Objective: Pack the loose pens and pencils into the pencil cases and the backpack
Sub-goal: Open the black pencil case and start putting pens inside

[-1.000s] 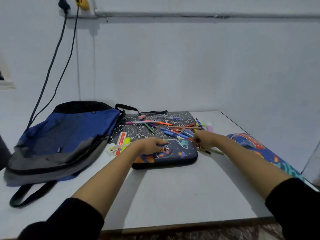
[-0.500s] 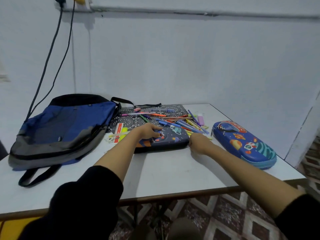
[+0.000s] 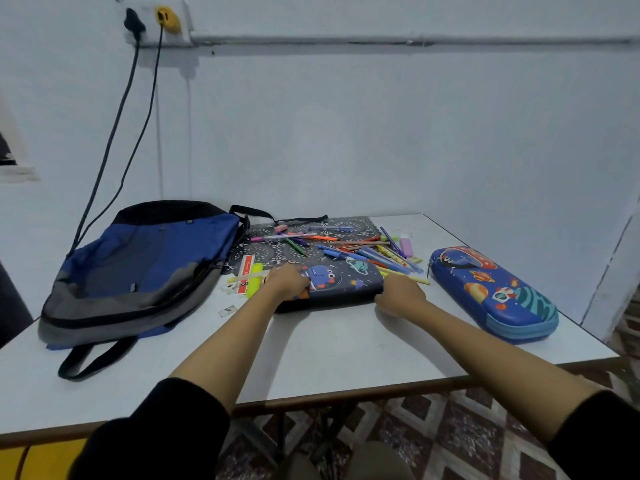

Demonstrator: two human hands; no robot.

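On the white laminate table (image 3: 329, 348) a dark navy pencil case (image 3: 343, 282), zipped and printed with cartoon planets, lies flat near the middle. The left hand (image 3: 287, 281) grips its left end, fingers curled over the top. The right hand (image 3: 400, 295) sits at its right near corner, knuckles towards the camera; its fingers are hidden, so whether it pinches anything cannot be told. The loose pens and pencils (image 3: 367, 252) lie scattered just behind the case, partly over a black-and-white patterned mat (image 3: 270, 252). A bright blue pencil case (image 3: 491, 292), hard-shelled with rockets and planets, lies closed to the right. A blue and grey fabric backpack (image 3: 145, 271) lies flat on the left.
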